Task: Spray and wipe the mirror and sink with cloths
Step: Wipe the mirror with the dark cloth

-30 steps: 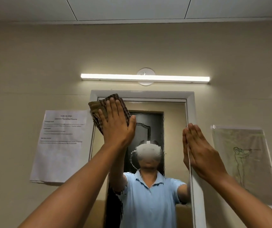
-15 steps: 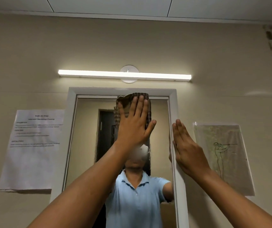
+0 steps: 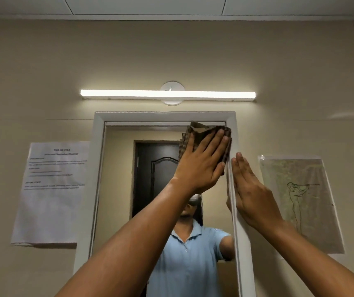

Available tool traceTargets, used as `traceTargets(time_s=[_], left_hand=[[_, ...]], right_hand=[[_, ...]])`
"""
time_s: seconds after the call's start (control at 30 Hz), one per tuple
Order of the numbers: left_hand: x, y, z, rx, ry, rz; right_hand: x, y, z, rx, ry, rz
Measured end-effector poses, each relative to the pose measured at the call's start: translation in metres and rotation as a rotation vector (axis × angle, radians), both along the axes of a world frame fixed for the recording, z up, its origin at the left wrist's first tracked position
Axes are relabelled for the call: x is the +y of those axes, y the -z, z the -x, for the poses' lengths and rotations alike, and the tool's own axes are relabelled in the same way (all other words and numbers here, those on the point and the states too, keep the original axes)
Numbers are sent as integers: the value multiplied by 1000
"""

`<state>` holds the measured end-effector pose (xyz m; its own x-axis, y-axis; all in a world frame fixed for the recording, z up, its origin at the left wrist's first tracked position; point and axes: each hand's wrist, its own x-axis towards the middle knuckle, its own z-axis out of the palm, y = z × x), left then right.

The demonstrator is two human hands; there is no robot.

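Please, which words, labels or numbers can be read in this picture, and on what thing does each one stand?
Printed sheet left of the mirror: a centred heading and several paragraphs, all too blurred to read.
Drawing sheet on the right: a line figure only, no words visible.
Checked cloth, light bar: no text.

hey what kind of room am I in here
Probably a washroom or bathroom: a white-framed wall mirror with a tube light above it, and a printed notice taped beside it.
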<state>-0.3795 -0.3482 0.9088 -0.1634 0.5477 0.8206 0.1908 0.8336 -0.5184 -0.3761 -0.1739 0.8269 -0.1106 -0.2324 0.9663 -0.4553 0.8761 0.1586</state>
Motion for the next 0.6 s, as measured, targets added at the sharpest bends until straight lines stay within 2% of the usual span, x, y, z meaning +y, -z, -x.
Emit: traceTargets(time_s=[0.13,0.37,0.6], left_hand=[[-39,-4,1,32,-58,47],[-122,-9,-13,28,-117,-178],[-179,2,-11,22,-66,-370]], right_hand=[[-6,2,1,-7,-20,50],[-12,6,4,53,19,58],[-14,5,1,27,14,83]])
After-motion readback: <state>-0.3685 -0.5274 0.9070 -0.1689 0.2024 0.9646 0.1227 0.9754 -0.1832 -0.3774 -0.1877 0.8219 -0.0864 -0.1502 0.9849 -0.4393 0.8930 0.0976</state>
